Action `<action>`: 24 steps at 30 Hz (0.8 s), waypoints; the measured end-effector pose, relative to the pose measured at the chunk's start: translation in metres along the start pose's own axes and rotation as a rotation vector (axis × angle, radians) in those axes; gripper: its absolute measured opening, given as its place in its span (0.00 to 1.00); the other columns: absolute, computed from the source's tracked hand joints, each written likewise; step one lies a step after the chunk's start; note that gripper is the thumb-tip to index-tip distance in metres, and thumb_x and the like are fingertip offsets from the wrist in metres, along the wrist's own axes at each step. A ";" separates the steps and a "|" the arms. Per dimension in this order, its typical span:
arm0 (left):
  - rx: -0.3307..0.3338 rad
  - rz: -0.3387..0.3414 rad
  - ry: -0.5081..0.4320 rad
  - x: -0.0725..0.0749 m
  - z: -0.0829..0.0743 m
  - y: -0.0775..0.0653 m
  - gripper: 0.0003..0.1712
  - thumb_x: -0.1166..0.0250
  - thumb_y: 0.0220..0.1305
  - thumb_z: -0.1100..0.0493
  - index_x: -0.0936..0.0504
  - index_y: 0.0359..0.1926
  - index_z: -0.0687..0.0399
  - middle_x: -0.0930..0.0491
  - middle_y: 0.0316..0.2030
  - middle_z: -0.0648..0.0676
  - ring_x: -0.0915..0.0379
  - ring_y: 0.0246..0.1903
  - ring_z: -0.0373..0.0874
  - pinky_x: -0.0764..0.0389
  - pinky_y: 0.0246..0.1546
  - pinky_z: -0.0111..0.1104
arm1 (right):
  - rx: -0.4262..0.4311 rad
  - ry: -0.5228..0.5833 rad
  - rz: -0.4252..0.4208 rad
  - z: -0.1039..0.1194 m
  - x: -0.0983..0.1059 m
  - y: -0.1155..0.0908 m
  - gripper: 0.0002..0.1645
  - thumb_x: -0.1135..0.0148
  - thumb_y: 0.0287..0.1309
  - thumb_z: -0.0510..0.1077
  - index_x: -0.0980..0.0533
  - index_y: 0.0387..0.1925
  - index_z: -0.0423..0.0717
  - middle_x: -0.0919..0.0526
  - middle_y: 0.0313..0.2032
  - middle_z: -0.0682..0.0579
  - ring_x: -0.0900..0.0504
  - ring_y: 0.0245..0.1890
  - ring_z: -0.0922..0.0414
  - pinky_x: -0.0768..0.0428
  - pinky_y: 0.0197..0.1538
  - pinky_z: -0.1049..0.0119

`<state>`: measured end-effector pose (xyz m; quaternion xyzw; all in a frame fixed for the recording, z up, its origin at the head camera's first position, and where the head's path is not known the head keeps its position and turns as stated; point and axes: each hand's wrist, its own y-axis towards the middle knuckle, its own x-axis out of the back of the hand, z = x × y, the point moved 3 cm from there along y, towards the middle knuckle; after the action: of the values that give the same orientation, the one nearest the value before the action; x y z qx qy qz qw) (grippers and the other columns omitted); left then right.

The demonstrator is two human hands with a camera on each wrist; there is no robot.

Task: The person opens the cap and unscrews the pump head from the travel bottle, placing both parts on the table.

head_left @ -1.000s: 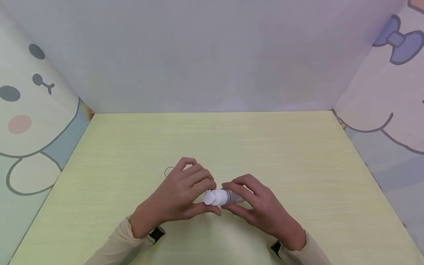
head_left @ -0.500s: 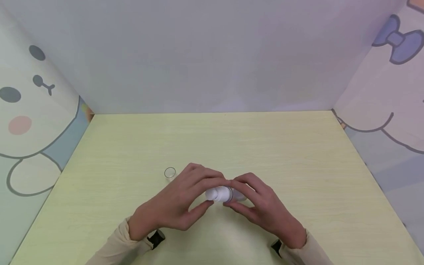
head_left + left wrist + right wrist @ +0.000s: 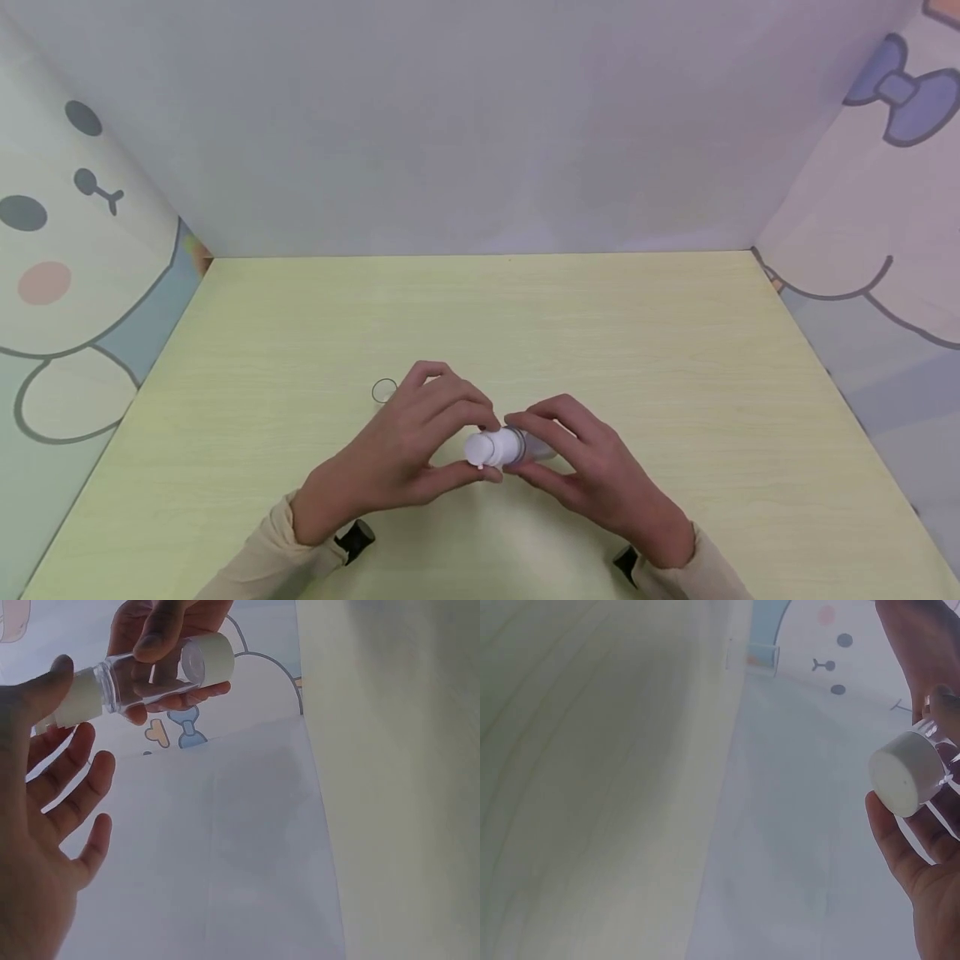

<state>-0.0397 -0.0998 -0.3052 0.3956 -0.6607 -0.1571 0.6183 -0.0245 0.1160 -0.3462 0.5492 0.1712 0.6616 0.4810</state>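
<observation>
A clear pump bottle (image 3: 150,681) with a white pump top and a white base is held off the table, lying nearly level. Thumb and fingertips of my left hand (image 3: 411,443) pinch its white collar (image 3: 507,447). In the left wrist view the thumb lies over the collar (image 3: 81,699) while the other fingers curve loosely below. My right hand (image 3: 592,462) grips the clear body between thumb and fingers. The right wrist view shows the white base (image 3: 906,774) projecting past that hand. A small round nub shows at the pump head's (image 3: 477,450) lower edge.
Just beyond my left hand, a small clear cylindrical cap or cup (image 3: 384,390) stands on the pale wooden table (image 3: 637,333). A plain grey panel (image 3: 480,125) borders the back, and cartoon-printed panels (image 3: 67,250) line both sides.
My left fingers reached forward over the bottle, then drew back to pinch the collar again. The nub at the pump head has come into view. The right hand barely moved.
</observation>
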 end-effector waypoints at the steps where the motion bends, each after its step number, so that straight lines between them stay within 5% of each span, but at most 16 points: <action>1: 0.002 -0.007 0.016 0.000 0.000 0.000 0.24 0.26 0.62 0.38 0.19 0.43 0.50 0.18 0.39 0.44 0.21 0.40 0.37 0.27 0.54 0.43 | 0.001 0.003 -0.001 0.000 0.000 0.000 0.23 0.31 0.68 0.51 0.18 0.54 0.38 0.18 0.44 0.50 0.17 0.41 0.58 0.16 0.47 0.73; 6: 0.033 0.000 0.068 0.000 -0.001 0.000 0.36 0.24 0.50 0.30 0.20 0.45 0.53 0.18 0.41 0.46 0.21 0.39 0.39 0.26 0.55 0.43 | 0.002 0.003 -0.005 0.001 -0.001 0.000 0.24 0.31 0.68 0.51 0.18 0.54 0.37 0.18 0.44 0.49 0.18 0.41 0.58 0.17 0.47 0.73; 10: 0.099 0.056 -0.055 0.001 -0.001 -0.001 0.43 0.23 0.56 0.35 0.26 0.61 0.57 0.22 0.54 0.51 0.24 0.46 0.40 0.26 0.56 0.39 | 0.004 -0.002 -0.016 -0.001 0.000 0.000 0.23 0.32 0.69 0.51 0.18 0.54 0.36 0.18 0.43 0.49 0.18 0.41 0.57 0.17 0.47 0.73; 17: 0.102 0.113 -0.381 0.001 -0.004 0.000 0.27 0.38 0.71 0.66 0.32 0.68 0.63 0.28 0.65 0.59 0.27 0.64 0.49 0.23 0.66 0.39 | 0.011 0.024 -0.026 -0.003 0.000 -0.001 0.23 0.31 0.69 0.50 0.18 0.55 0.36 0.18 0.44 0.48 0.18 0.42 0.57 0.17 0.49 0.73; 24: 0.041 0.081 -0.455 0.001 -0.007 0.003 0.26 0.44 0.67 0.76 0.31 0.65 0.67 0.27 0.64 0.62 0.26 0.63 0.51 0.22 0.66 0.39 | 0.019 0.036 -0.030 -0.004 0.000 -0.002 0.25 0.32 0.69 0.50 0.19 0.56 0.35 0.18 0.44 0.47 0.19 0.42 0.57 0.18 0.48 0.73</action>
<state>-0.0337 -0.0962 -0.3008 0.3357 -0.8013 -0.2040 0.4512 -0.0269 0.1183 -0.3485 0.5392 0.1942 0.6623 0.4825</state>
